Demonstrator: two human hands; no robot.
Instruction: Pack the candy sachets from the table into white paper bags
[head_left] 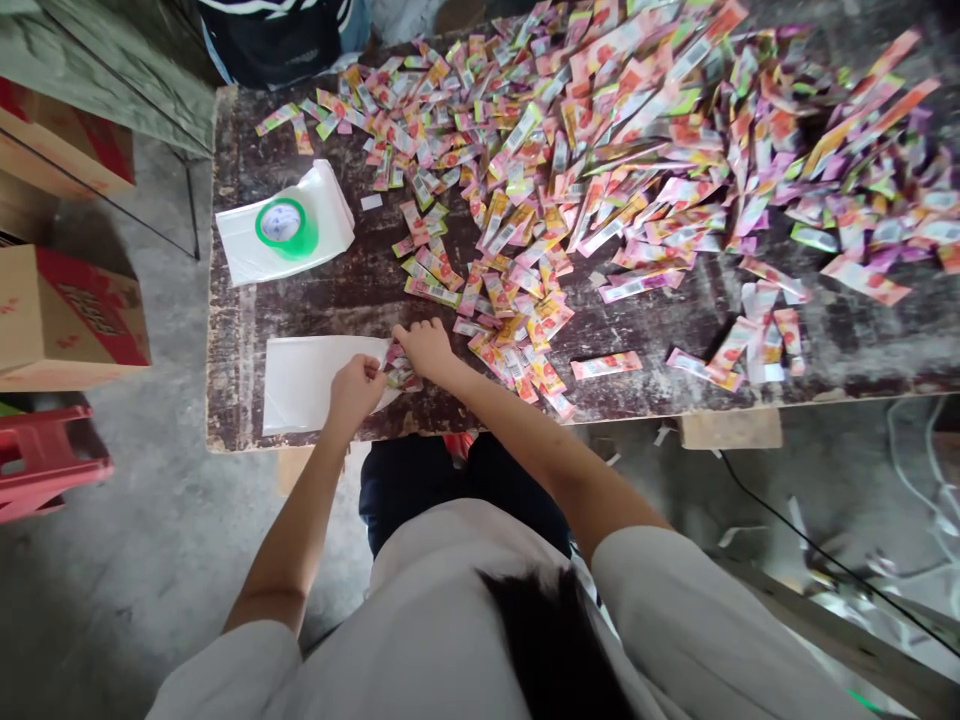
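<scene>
A white plastic bag (300,385) lies flat near the table's front left edge, its opening toward the right. My left hand (355,388) pinches the bag near its opening. Just to the right, my right hand (426,348) is at the far corner of the opening, over a few small packets (403,372) at the bag's mouth; its fingers are bent, and what they hold, if anything, is hidden. Many small pink, yellow and green packets (517,290) lie loose beyond and to the right of my right hand.
A green tape roll (307,238) lies on a stack of white bags (244,248) at the left. The dark worn table (240,310) ends close to my body. Cartons (90,310) and a red stool (52,455) stand on the floor at left.
</scene>
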